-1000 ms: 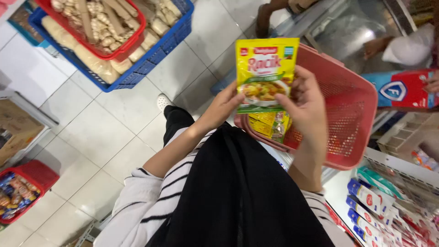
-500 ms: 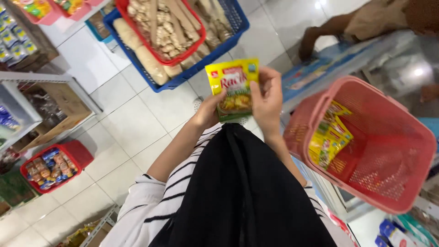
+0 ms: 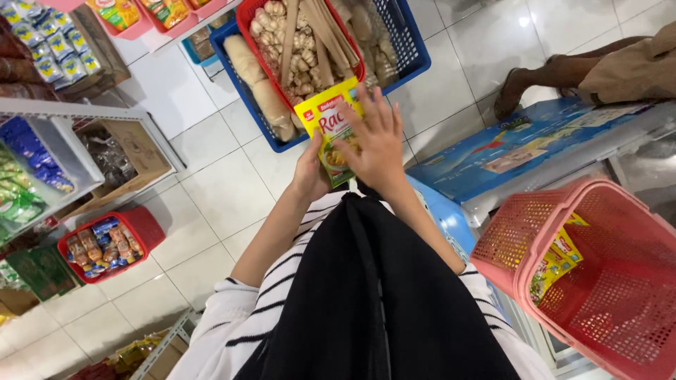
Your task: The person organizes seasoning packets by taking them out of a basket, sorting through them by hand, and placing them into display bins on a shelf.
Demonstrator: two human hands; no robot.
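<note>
The yellow seasoning packet (image 3: 331, 127) is held upright in front of the chest, long axis pointing away, pinched at its lower edge by the left hand (image 3: 310, 176) while the right hand (image 3: 377, 141) lies spread flat over its front, above the blue crate (image 3: 412, 49)

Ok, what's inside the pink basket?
The pink basket holds yellow packets leaning against its near wall. How many is unclear; the mesh wall partly covers them.

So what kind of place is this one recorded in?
Most likely a small grocery shop: a pink shopping basket, shelves of packaged goods, floor crates of produce, and a yellow seasoning packet in both hands.
</note>
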